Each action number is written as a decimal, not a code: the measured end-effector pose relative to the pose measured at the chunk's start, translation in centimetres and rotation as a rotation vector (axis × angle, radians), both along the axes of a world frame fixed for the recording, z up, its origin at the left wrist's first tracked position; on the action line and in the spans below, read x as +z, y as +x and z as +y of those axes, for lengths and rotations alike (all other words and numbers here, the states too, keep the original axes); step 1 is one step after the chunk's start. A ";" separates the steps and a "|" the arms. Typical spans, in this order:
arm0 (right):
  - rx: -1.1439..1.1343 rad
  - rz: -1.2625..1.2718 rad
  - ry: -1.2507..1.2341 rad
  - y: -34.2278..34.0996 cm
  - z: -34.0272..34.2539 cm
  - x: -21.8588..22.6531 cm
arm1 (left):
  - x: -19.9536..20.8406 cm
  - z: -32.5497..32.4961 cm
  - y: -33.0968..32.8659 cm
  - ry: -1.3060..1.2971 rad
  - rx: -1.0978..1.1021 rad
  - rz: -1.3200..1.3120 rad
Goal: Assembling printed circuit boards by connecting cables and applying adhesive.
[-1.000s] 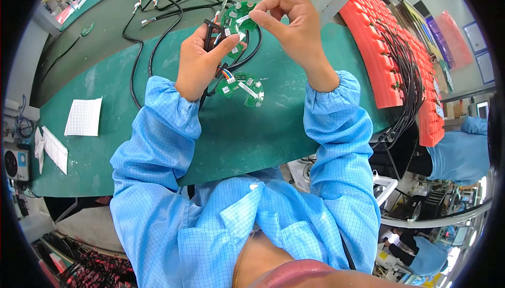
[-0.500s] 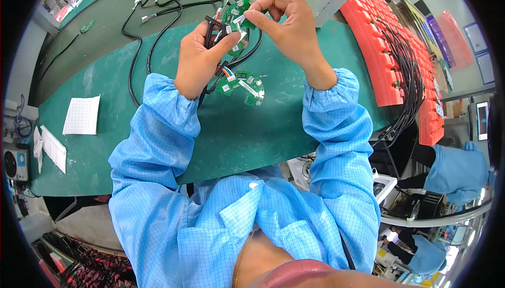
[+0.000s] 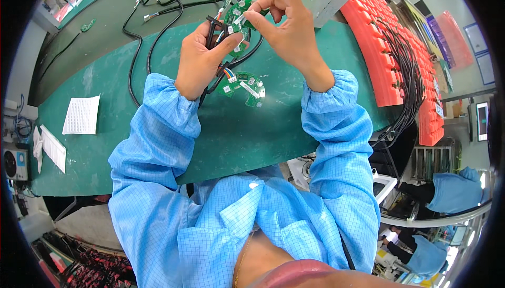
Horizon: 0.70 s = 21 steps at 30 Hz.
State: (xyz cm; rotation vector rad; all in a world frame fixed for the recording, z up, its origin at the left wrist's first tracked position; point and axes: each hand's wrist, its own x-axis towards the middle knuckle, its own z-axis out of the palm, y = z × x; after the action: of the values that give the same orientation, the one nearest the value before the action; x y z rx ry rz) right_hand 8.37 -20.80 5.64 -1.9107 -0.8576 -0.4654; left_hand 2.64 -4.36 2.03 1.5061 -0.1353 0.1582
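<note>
My left hand (image 3: 202,59) is closed round a bundle of black cables (image 3: 211,31) and the edge of a green circuit board (image 3: 240,13), its thumb pressed across them. My right hand (image 3: 288,27) pinches the board's right edge between thumb and index finger, with the other fingers raised. A pale strip shows on the board between the two hands. Below the left hand is a second, curved green board (image 3: 250,89), joined to a cable by a white connector (image 3: 230,76) with multicoloured wires. The fingers behind the upper board are partly hidden.
Black cables (image 3: 138,38) with white plugs loop over the green table mat (image 3: 131,67). A printed white sheet (image 3: 81,115) lies at left. Red foam trays (image 3: 368,46) stand at right, a bundle of black cables (image 3: 407,72) across them. Co-workers in blue (image 3: 456,192) are beyond.
Both hands keep their hold; the right has shifted very slightly left. The upper board has turned a little, and less white shows by my left thumb. A co-worker at right has moved.
</note>
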 end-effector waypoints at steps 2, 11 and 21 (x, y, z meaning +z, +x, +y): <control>-0.067 -0.310 -0.061 0.8 -0.1 -0.6 | 0.0 -0.3 0.0 -0.025 -0.002 -0.029; -0.030 -0.110 0.089 2.7 -1.5 -0.3 | -0.8 0.1 -0.1 0.084 -0.172 -0.004; 0.382 0.394 0.504 2.3 -0.9 0.0 | 0.0 -0.2 -0.5 0.002 -0.473 0.158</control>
State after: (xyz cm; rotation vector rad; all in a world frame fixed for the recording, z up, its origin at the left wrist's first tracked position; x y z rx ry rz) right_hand 10.64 -21.71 5.63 -1.2770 -0.7325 -0.0535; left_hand 2.15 -4.56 1.99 1.4427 -0.3587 -0.3387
